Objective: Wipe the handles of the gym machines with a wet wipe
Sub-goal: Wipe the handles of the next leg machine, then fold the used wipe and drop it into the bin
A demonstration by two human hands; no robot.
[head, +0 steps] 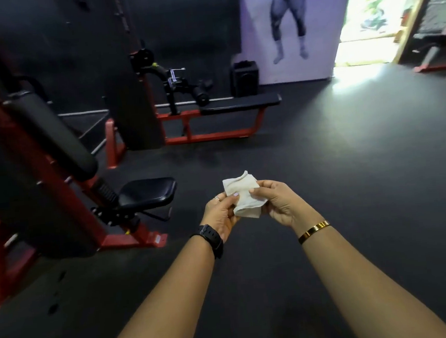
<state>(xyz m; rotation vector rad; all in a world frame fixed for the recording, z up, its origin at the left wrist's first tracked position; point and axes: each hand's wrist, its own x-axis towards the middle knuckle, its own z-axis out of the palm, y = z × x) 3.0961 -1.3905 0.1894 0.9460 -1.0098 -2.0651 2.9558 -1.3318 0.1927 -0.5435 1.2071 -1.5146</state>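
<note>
The wipe (243, 198) is looking soft, creased and cloth-like. The floor (350, 157) is appearing matt; the seat (148, 193) is gleaming smooth; the bracelet (313, 230) is shining like polished metal.

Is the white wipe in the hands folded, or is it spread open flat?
Folded. The wipe shows as a small thick pad with layered edges, pinched by the left hand and the right hand.

Dim room — blown-out glare from the doorway (375, 15) streaks the floor (350, 157); edges bend and blur.
</note>
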